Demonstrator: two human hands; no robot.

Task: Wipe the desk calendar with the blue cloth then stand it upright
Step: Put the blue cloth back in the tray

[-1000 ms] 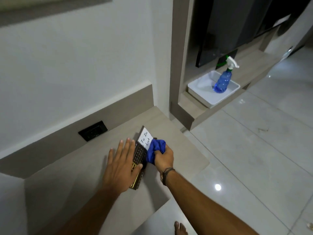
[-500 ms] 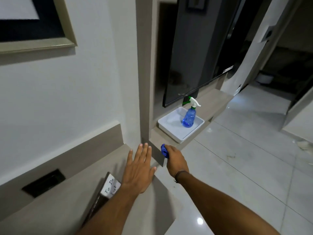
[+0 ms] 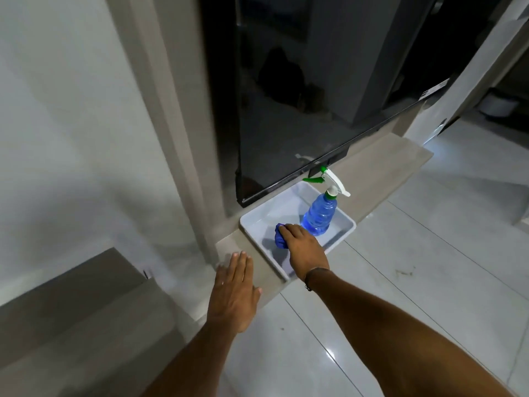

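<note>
1. Two bare hands show in the head view, reaching forward and down over a pale tiled floor (image 3: 429, 282).
2. The right hand (image 3: 305, 249) is low inside a white tray (image 3: 342, 239), its fingers curled around the bunched blue cloth (image 3: 279, 239), which sticks out past the fingertips near the tray's left wall.
3. Whether the cloth touches the tray floor cannot be told.
4. The tray sits at the left end of a low wooden ledge (image 3: 380, 167), its front rim along the ledge's front edge.
5. A blue spray bottle (image 3: 320, 214) with a white and green trigger head stands upright in the tray's far right part, just beside the right hand.
6. The left hand (image 3: 233, 296) is flat and empty, fingers straight and close together, palm down above the ledge's left front corner; contact with the wood cannot be told.
7. A dark glossy screen (image 3: 300, 96) hangs above the back of the ledge, its lower edge just over the tray.
8. The desk (image 3: 86, 310) shows only as a blurred wooden surface at lower left.
9. The desk calendar is out of sight in this view.
</note>
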